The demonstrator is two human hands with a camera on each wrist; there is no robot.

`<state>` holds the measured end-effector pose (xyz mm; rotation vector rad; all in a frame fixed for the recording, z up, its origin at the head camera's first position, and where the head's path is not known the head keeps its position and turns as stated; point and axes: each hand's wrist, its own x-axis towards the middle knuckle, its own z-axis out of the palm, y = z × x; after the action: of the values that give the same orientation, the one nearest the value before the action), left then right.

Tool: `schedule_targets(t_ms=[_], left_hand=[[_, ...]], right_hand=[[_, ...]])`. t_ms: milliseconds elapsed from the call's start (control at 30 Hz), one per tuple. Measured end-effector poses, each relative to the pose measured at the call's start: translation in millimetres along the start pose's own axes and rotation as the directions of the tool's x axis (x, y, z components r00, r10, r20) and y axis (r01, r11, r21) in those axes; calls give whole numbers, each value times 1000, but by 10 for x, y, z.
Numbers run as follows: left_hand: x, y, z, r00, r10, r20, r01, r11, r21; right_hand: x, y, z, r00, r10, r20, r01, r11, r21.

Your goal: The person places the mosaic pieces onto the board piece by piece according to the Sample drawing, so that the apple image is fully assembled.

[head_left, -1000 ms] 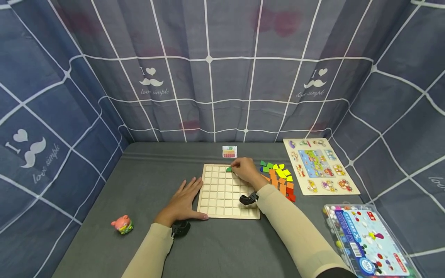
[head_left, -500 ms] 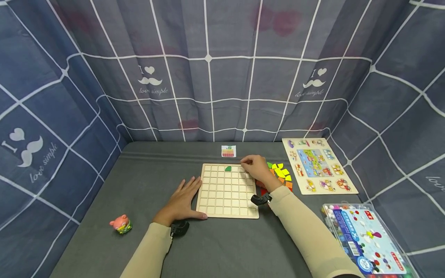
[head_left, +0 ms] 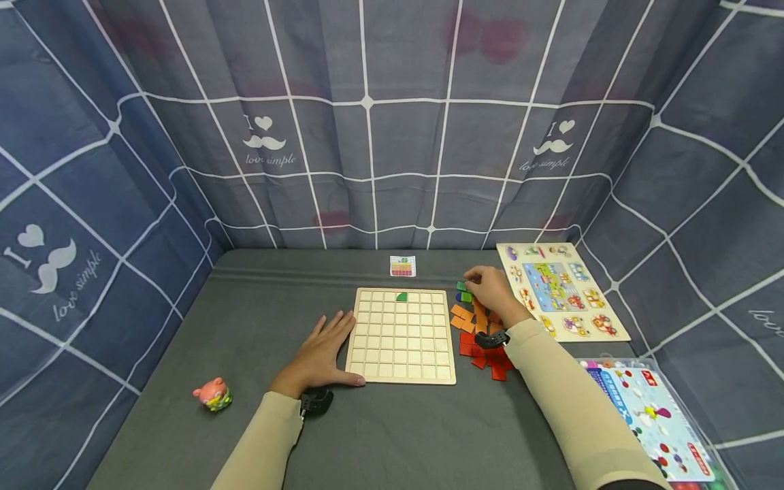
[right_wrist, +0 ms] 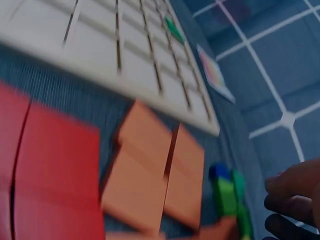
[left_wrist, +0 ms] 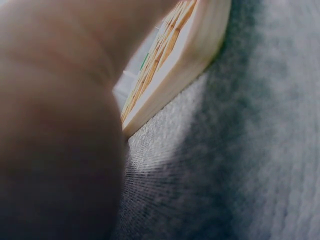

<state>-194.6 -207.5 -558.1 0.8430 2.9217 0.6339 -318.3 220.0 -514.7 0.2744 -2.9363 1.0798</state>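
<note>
A square wooden grid board lies on the grey table. One green round-edged piece sits in its top row. My left hand rests with spread fingers along the board's left side, thumb at the near corner; in the left wrist view that hand is close against the board's edge. My right hand hovers over the loose pieces, fingers bent beside the green ones. In the right wrist view, nothing shows between its fingers. Orange pieces and red pieces lie right of the board.
A small printed card lies behind the board. A wooden picture puzzle stands at the back right, with a clear box of colourful parts in front. A pink pig figurine sits at left. Checked curtains surround the table.
The right hand has left the green piece in the board's top row and moved right to the loose pieces. The left hand stays on the board's side.
</note>
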Motion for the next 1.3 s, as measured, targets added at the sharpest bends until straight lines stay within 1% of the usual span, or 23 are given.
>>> schedule_targets(t_ms=[67,200,267,367,500,733,1067,1300], left_hand=[[2,0,3,1000,-4,1,4,1000,-1],[3,-1,0,1000,-12,11,12,1000,5],[4,-1,-1,1000,-11,12,11,1000,7],[8,-4,-3,1000,-15,12,14,1000,8],[9,-7,-1,1000,-22,12,22,1000,16],[2,-4,16,1000,-21,7,21,1000,8],[-4,11,8,1000,-11,-2,11,1000,-4],[-11,14,0,1000,-15,6,15,1000,1]], right_hand=[[1,73,-28,1000,4,23,-3,1000,-29],[-5,180,-67,997,19,68,-16,999,-48],[-7,209,-77,997,20,78,-17,999,-48],[-7,223,-88,996,0,84,5,998,-55],[10,222,-80,997,-24,74,28,998,-62],[48,234,-19,999,-21,48,27,991,-132],[14,203,15,998,-61,18,63,982,-179],[16,184,23,998,-54,11,55,979,-199]])
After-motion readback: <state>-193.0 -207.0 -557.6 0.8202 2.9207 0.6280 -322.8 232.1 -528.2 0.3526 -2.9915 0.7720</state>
